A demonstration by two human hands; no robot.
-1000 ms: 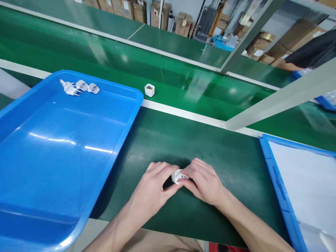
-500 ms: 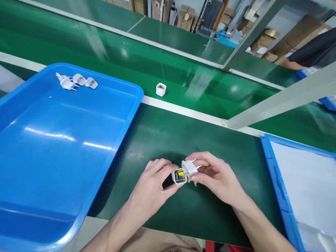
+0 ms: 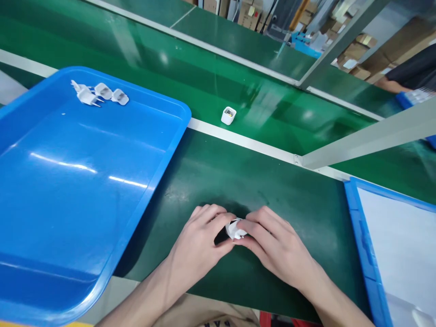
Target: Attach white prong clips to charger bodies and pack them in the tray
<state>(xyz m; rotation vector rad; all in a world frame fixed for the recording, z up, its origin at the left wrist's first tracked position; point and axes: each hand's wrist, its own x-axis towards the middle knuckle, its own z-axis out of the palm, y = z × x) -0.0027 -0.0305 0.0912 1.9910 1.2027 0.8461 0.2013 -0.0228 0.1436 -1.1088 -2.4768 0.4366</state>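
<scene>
Above the green table, my left hand (image 3: 200,236) is closed around a white charger housing, mostly hidden by the fingers. My right hand (image 3: 275,243) pinches a white plug cap (image 3: 235,230) with metal pins against the housing's open end. A dark gap still shows along the cap's upper edge, and the fingers cover the rest of the joint. Another white charger housing (image 3: 228,116) sits beyond the white rail, its open top showing parts inside. Several white plug caps (image 3: 86,95) lie at the far end of the blue tray (image 3: 136,236).
A blue bin (image 3: 366,245) with white lining stands at the right. The white rail (image 3: 238,141) and a slanted metal post (image 3: 368,131) border the table (image 3: 238,177) at the back. Another person's arm (image 3: 391,84) is at the far right, near cardboard boxes.
My right hand has moved the plug cap from beside the housing onto its open end and turned it, so the inner parts are now covered. The camera view has shifted slightly.
</scene>
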